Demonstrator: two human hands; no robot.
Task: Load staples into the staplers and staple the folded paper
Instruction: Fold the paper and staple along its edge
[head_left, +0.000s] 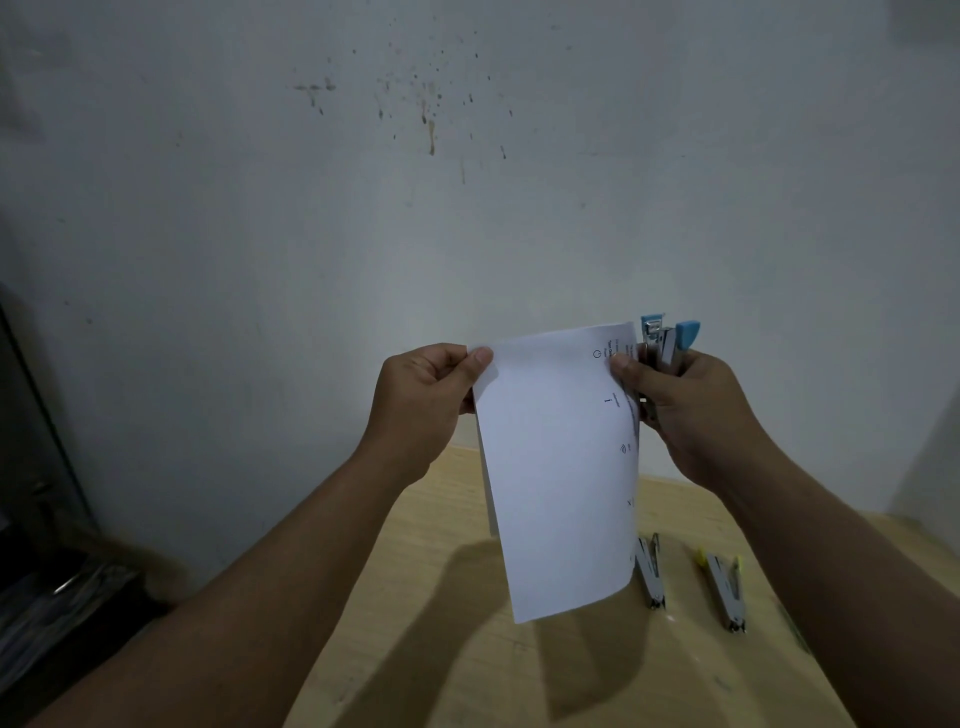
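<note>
paper matt white | stapler shiny metal, blue plastic | table wood

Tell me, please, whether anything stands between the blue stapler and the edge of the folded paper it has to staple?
Nothing visible does: the right hand holds the blue stapler right at the folded paper's right edge, while the left hand pinches the opposite corner.
</note>
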